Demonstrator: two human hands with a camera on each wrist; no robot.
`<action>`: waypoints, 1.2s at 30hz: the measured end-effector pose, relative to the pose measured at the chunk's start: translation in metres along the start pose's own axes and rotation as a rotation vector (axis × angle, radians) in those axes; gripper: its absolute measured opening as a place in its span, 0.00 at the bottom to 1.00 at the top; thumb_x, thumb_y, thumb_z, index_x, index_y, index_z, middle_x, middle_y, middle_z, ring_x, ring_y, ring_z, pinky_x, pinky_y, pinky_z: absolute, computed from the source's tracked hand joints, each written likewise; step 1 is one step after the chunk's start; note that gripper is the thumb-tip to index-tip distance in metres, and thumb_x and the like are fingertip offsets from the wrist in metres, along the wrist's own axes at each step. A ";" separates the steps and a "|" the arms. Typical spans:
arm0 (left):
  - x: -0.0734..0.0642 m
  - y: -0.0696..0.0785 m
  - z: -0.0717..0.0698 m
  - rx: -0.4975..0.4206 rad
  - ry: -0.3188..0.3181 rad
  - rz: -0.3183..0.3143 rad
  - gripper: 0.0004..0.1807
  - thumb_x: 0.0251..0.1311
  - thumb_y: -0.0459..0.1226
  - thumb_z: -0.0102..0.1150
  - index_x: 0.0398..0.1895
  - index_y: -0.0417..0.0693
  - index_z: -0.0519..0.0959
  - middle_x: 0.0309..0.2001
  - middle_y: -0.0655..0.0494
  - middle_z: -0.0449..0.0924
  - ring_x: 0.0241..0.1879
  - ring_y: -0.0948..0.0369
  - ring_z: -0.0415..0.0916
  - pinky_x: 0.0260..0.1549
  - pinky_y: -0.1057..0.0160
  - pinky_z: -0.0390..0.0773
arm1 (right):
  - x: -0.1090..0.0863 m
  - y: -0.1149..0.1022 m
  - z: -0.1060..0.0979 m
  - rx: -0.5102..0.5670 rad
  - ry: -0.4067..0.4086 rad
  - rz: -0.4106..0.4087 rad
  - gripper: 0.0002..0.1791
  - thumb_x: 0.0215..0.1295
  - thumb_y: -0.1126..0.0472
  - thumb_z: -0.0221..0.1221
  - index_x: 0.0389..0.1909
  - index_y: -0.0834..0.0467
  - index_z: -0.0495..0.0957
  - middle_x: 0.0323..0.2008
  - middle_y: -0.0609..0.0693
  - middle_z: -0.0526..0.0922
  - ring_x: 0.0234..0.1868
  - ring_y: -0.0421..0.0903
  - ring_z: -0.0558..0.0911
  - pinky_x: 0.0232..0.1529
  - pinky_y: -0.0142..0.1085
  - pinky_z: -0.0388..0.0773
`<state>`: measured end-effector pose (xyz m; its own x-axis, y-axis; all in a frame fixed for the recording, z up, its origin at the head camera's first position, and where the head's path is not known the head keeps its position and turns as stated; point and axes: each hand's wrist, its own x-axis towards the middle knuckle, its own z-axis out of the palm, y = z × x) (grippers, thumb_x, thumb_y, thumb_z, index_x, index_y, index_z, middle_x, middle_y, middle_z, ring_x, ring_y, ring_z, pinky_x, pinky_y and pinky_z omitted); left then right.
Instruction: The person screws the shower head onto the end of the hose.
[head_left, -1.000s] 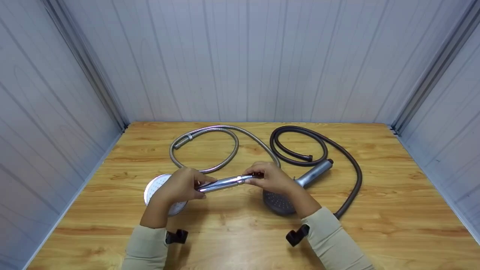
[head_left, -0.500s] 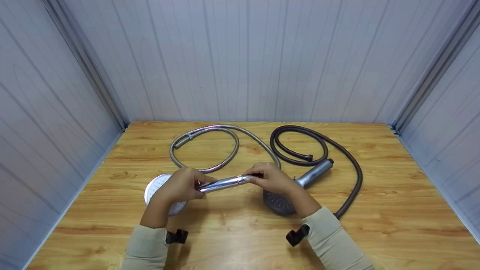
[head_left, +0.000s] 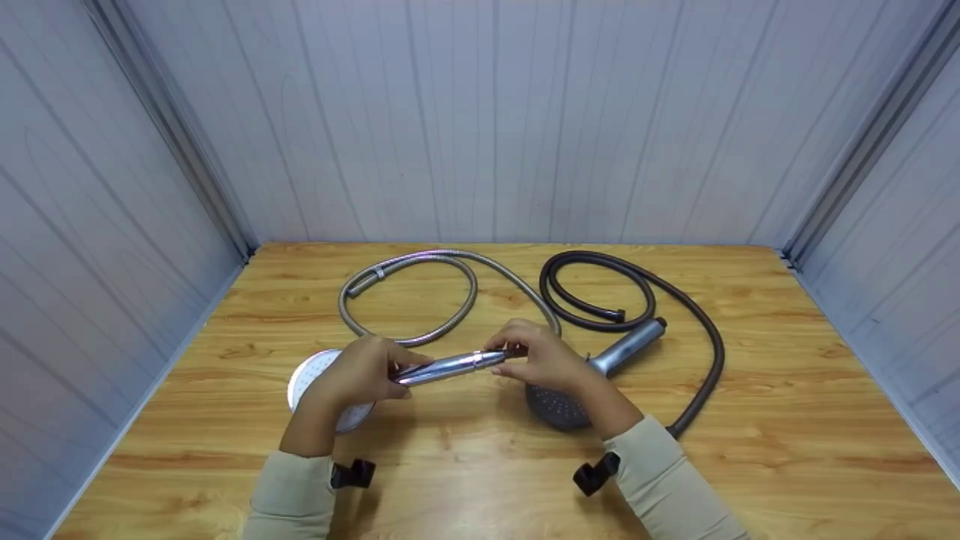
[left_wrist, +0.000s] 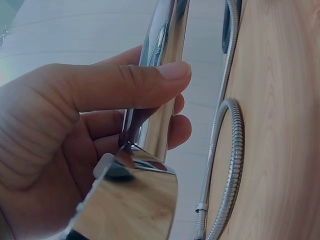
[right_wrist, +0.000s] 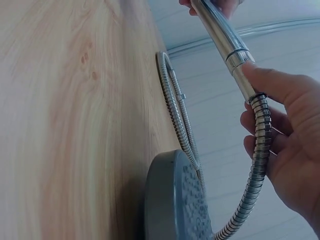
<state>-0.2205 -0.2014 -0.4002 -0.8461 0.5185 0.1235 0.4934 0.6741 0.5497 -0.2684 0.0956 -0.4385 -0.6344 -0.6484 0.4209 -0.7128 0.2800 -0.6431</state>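
Observation:
My left hand [head_left: 360, 371] grips the chrome handle of a shower head [head_left: 442, 367], thumb on one side and fingers curled behind it. Its round white spray face lies to the left, partly covered by that hand and wrist. At the handle's other end, my right hand [head_left: 546, 360] pinches the smooth metal connector [right_wrist: 243, 86] of a chrome flexible hose [right_wrist: 256, 160] between thumb and fingers. The connector meets the handle end in line; how far it is threaded cannot be seen. Handle and hose end are held above the table.
A dark grey shower head [head_left: 619, 356] lies on the wooden table [head_left: 465, 480] by the right forearm. A black hose [head_left: 716, 352] coils behind it and runs down the right side. The chrome hose's loop [head_left: 474, 289] lies at the back; panelled walls [head_left: 480, 120] enclose the table.
My right thumb and fingers have shifted around the hose connector, the thumb now slightly lower and farther from the fingers. The left hand and the shower head have stayed nearly still.

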 end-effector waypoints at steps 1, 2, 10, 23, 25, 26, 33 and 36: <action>0.000 0.000 0.000 0.002 0.002 0.000 0.28 0.39 0.26 0.77 0.48 0.52 0.86 0.25 0.65 0.81 0.23 0.67 0.69 0.23 0.65 0.74 | 0.000 0.000 0.000 -0.008 0.003 -0.008 0.14 0.54 0.67 0.70 0.43 0.60 0.83 0.38 0.50 0.82 0.35 0.43 0.77 0.34 0.43 0.78; -0.001 -0.001 0.000 0.005 0.005 -0.001 0.28 0.39 0.26 0.77 0.48 0.52 0.86 0.26 0.65 0.82 0.23 0.67 0.69 0.23 0.65 0.74 | 0.000 0.000 0.000 -0.018 0.009 -0.013 0.15 0.54 0.68 0.71 0.43 0.60 0.83 0.38 0.50 0.82 0.35 0.43 0.78 0.34 0.44 0.78; 0.000 0.002 -0.001 0.025 0.000 -0.045 0.28 0.38 0.27 0.77 0.48 0.54 0.86 0.29 0.66 0.83 0.25 0.66 0.71 0.27 0.63 0.76 | 0.000 -0.004 -0.002 -0.110 0.012 -0.052 0.14 0.53 0.71 0.69 0.42 0.61 0.83 0.37 0.52 0.83 0.37 0.46 0.81 0.37 0.37 0.80; 0.001 0.004 -0.002 0.042 0.002 -0.042 0.28 0.38 0.26 0.77 0.47 0.54 0.87 0.28 0.66 0.83 0.25 0.65 0.70 0.26 0.63 0.75 | 0.000 -0.005 -0.006 -0.135 -0.042 -0.028 0.12 0.59 0.66 0.68 0.44 0.60 0.84 0.38 0.49 0.84 0.38 0.44 0.80 0.38 0.35 0.77; 0.001 0.005 -0.002 0.039 0.001 -0.047 0.28 0.38 0.26 0.77 0.47 0.54 0.87 0.28 0.66 0.83 0.25 0.65 0.70 0.26 0.63 0.75 | 0.001 -0.005 -0.006 -0.148 -0.049 -0.034 0.12 0.59 0.65 0.67 0.44 0.60 0.84 0.38 0.49 0.84 0.38 0.45 0.80 0.38 0.36 0.77; 0.001 0.005 -0.002 0.040 0.002 -0.043 0.28 0.38 0.26 0.77 0.47 0.54 0.87 0.28 0.65 0.83 0.25 0.65 0.70 0.26 0.63 0.75 | 0.001 -0.006 -0.007 -0.155 -0.052 -0.040 0.12 0.60 0.64 0.67 0.44 0.60 0.84 0.38 0.50 0.84 0.38 0.45 0.80 0.38 0.36 0.77; 0.001 0.002 -0.001 0.055 0.011 -0.001 0.28 0.36 0.26 0.78 0.47 0.52 0.87 0.30 0.63 0.85 0.24 0.66 0.68 0.25 0.64 0.74 | 0.000 -0.007 -0.007 -0.191 -0.078 -0.034 0.11 0.63 0.62 0.64 0.46 0.60 0.84 0.39 0.50 0.85 0.40 0.46 0.80 0.41 0.39 0.76; 0.001 0.003 -0.001 0.065 0.012 -0.001 0.28 0.36 0.26 0.78 0.47 0.52 0.87 0.29 0.64 0.84 0.24 0.66 0.69 0.26 0.64 0.74 | 0.000 -0.008 -0.007 -0.215 -0.092 -0.024 0.12 0.65 0.60 0.63 0.47 0.60 0.84 0.40 0.50 0.85 0.40 0.46 0.80 0.42 0.40 0.75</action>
<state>-0.2201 -0.1998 -0.3974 -0.8486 0.5121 0.1329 0.5045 0.7075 0.4950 -0.2648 0.0986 -0.4293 -0.5934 -0.7158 0.3681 -0.7811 0.4017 -0.4781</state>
